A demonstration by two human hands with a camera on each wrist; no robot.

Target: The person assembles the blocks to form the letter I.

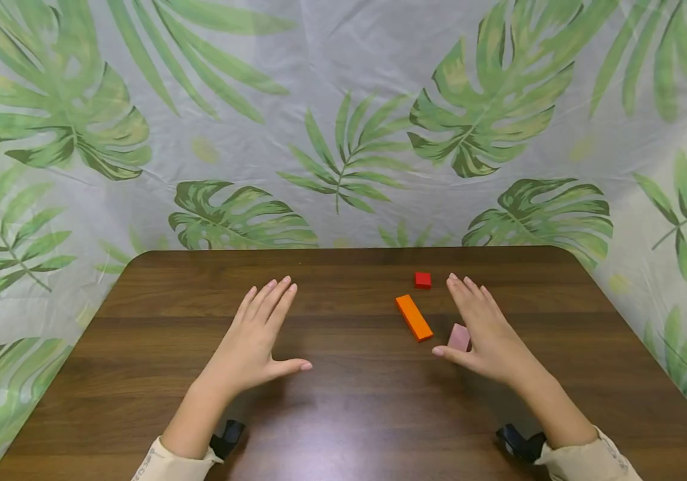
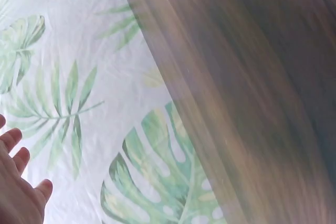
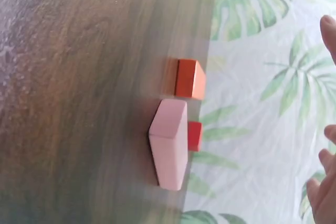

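Both hands are held above a dark wooden table, fingers extended and thumbs pointing inward. My left hand point(image 1: 249, 347) is over the table's left half and holds nothing. On the right side, my right hand point(image 1: 486, 337) is also bare, and it partly covers a pink block point(image 1: 458, 337) in the head view. An orange rectangular block point(image 1: 414, 318) lies slantwise to the left of that hand. Farther back is a small red block point(image 1: 422, 280). In the right wrist view the pink block point(image 3: 169, 145) appears large, in front of the red block point(image 3: 195, 136), with the orange block point(image 3: 187, 78) beside them.
The brown table point(image 1: 343, 394) has rounded far corners. Behind and beside it hangs a pale cloth point(image 1: 355, 60) printed with green leaves. A black strap point(image 1: 227, 437) is on the left wrist, and another black strap point(image 1: 520, 442) is on the right.
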